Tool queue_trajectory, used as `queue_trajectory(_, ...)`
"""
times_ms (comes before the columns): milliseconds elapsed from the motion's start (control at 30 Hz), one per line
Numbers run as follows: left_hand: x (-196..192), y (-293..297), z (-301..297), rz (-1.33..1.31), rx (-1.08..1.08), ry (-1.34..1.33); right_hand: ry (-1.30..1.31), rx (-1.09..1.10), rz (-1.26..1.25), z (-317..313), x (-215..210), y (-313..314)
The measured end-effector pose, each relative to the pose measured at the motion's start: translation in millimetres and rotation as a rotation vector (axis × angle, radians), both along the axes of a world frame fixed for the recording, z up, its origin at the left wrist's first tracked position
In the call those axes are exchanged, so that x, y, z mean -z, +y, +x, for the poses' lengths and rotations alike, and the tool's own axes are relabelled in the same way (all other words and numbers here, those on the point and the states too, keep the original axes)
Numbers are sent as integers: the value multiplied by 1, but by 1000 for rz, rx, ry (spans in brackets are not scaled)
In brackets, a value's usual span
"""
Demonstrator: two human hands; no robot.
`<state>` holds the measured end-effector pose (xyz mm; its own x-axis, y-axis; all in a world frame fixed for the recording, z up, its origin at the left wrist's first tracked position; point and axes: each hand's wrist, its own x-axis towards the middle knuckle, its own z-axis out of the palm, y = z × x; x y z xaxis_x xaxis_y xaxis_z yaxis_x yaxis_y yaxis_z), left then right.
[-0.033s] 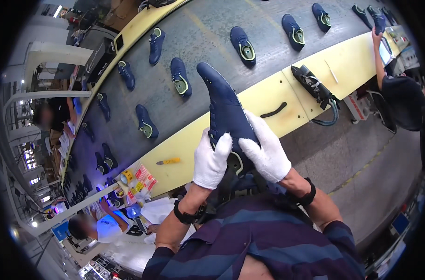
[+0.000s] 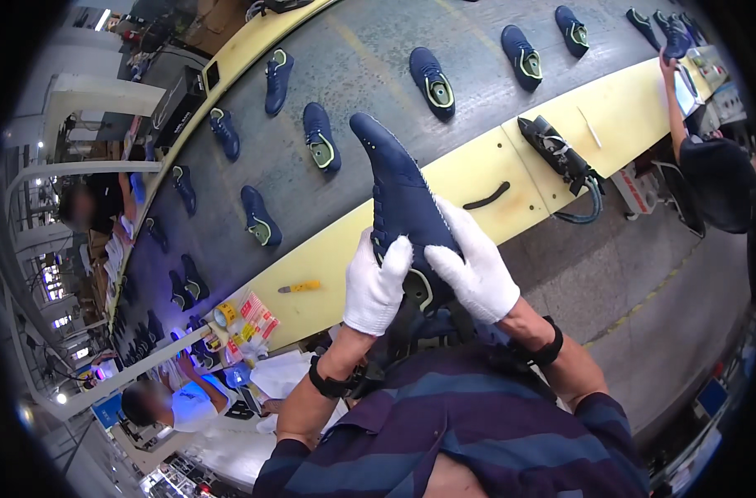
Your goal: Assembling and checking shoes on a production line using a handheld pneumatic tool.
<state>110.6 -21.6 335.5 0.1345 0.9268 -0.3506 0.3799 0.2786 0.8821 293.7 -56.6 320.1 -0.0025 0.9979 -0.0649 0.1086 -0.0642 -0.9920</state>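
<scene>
With left hand (image 2: 372, 290) and right hand (image 2: 481, 278), gripping blue shoe (image 2: 398, 187) from both sides, toe pointing away, above table (image 2: 477, 178). Apparently at handling step; next, probably needing steady, even hold.

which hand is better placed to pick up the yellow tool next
Probably the left hand: the yellow tool lies to its left, farther from the right hand, though both grip the blue shoe.

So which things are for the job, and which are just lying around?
For the job: navy shoe upper; left hand and right hand, white-gloved, holding it; probably the matching uppers on the dark belt.

Lying about, it seems: yellow cutter; curved black strip; thin white stick; yellow tape roll.
</scene>
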Motion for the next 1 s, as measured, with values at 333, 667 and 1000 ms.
queue_trajectory(333, 8, 3, -5, -38, 94, -25, 407, -18, -171, 23, 22, -9)
queue_trajectory(667, 39, 1, -22, 114, 116, -12, 455, -43, -202, 22, 21, -1)
queue_trajectory(1000, 3, 13, -19, 155, 141, -66, 643, -33, -398, 13, -3, 23)
